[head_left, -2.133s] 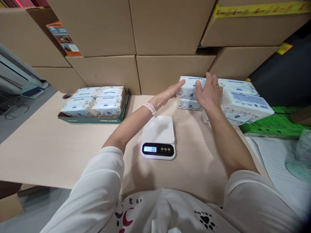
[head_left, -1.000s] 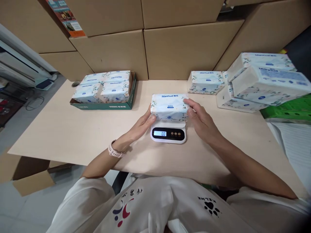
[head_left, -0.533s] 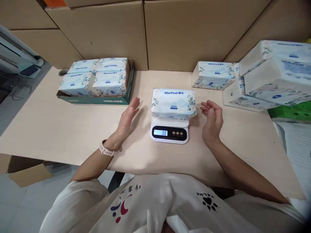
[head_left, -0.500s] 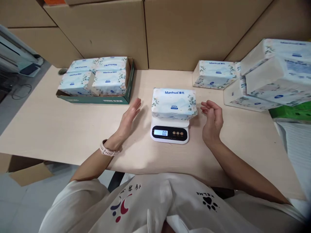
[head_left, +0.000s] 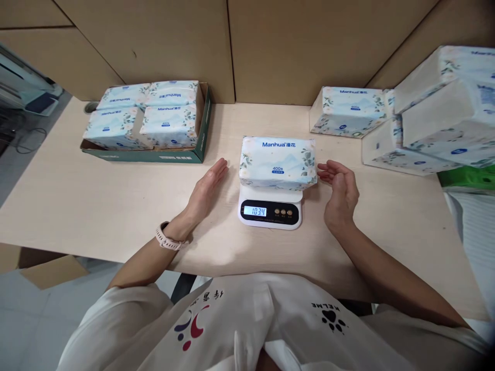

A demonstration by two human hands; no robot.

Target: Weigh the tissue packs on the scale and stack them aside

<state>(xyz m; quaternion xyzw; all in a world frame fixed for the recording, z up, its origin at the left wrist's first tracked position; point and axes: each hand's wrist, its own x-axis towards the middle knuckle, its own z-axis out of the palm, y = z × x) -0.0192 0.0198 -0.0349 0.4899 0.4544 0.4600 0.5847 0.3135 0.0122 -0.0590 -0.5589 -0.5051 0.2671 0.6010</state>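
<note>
Fingers (head_left: 218, 167) of the left hand (head_left: 207, 188) stretched out flat and together, palm turned toward the tissue pack (head_left: 277, 162), gripping nothing, a small gap from the pack's left end. Fingers (head_left: 327, 172) of the right hand (head_left: 340, 193) loosely curled and spread, likewise empty, just beside the pack's right end, not touching as far as visible. Both hands low over the table (head_left: 96, 201), wrists toward the near edge, a pale watch strap (head_left: 166, 242) on the left wrist.

Tissue pack lying flat on the white kitchen scale (head_left: 269, 210), at the middle of the table, blue lettering on its top facing the near side, overhanging the platform left and right. Lit display (head_left: 254, 211) on the scale's near face showing digits, apparently 103.4.

Far left: a green cardboard tray (head_left: 199, 147) with four similar packs (head_left: 166, 123) in two rows. Far right: one more pack (head_left: 348, 111) flat on the table, and beside it a loose heap of packs (head_left: 433, 123), tilted and stacked. Along the far edge, a wall of brown cartons (head_left: 290, 46).
</note>
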